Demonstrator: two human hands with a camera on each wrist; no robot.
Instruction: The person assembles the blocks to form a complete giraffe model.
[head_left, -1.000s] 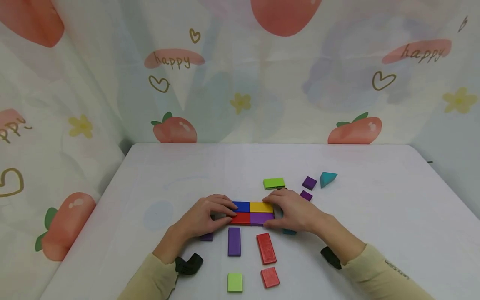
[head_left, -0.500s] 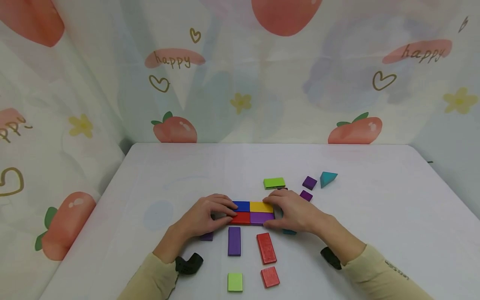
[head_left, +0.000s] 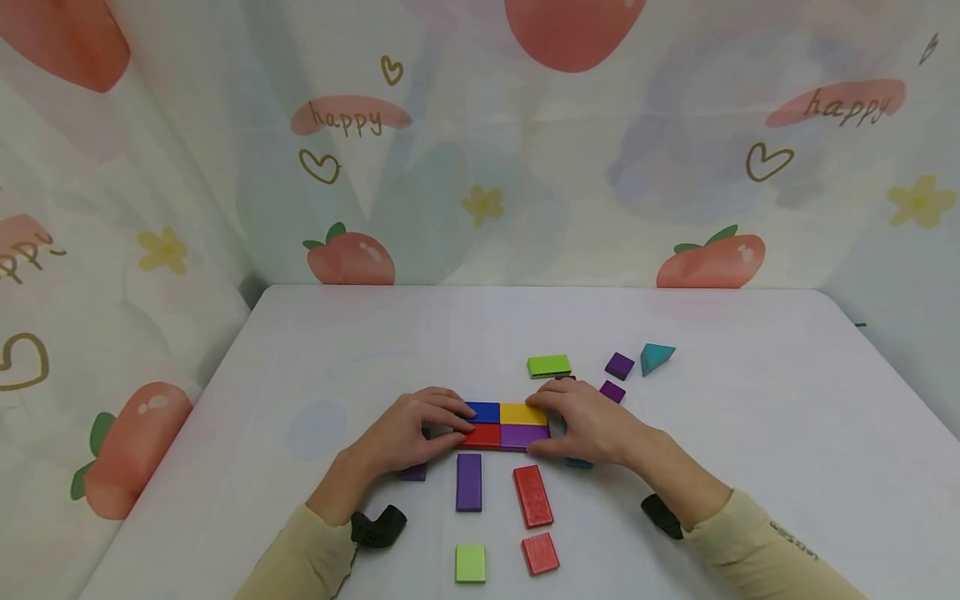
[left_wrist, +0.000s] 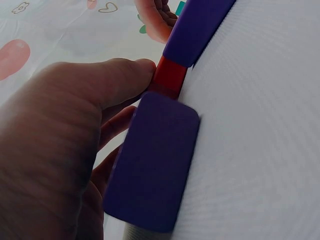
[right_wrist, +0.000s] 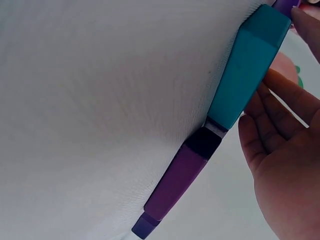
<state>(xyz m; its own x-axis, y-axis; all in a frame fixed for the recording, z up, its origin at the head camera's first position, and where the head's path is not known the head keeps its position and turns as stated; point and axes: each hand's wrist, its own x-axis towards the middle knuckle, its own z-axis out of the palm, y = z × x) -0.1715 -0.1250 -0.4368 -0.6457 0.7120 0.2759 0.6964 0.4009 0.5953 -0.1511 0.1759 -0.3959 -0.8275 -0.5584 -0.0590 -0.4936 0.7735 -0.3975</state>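
Observation:
In the head view four blocks lie together in a two-by-two rectangle: blue (head_left: pixel 484 412), yellow (head_left: pixel 522 414), red (head_left: pixel 482 436) and purple (head_left: pixel 524 437). The left hand (head_left: pixel 411 432) grips the rectangle's left end, its fingertips on the blue and red blocks. At the opposite end the right hand (head_left: pixel 588 419) has its fingers on the yellow block and its thumb at the purple one. The left wrist view shows the left thumb (left_wrist: pixel 125 75) against the red block (left_wrist: pixel 170 75). A teal block (right_wrist: pixel 250 65) stands near the right fingers in the right wrist view.
Nearer the person lie a purple block (head_left: pixel 468 482), two red blocks (head_left: pixel 532 497) (head_left: pixel 540 554) and a green square (head_left: pixel 470 564). Beyond the right hand are a green block (head_left: pixel 549 366), small purple blocks (head_left: pixel 619 366) and a teal wedge (head_left: pixel 656 358).

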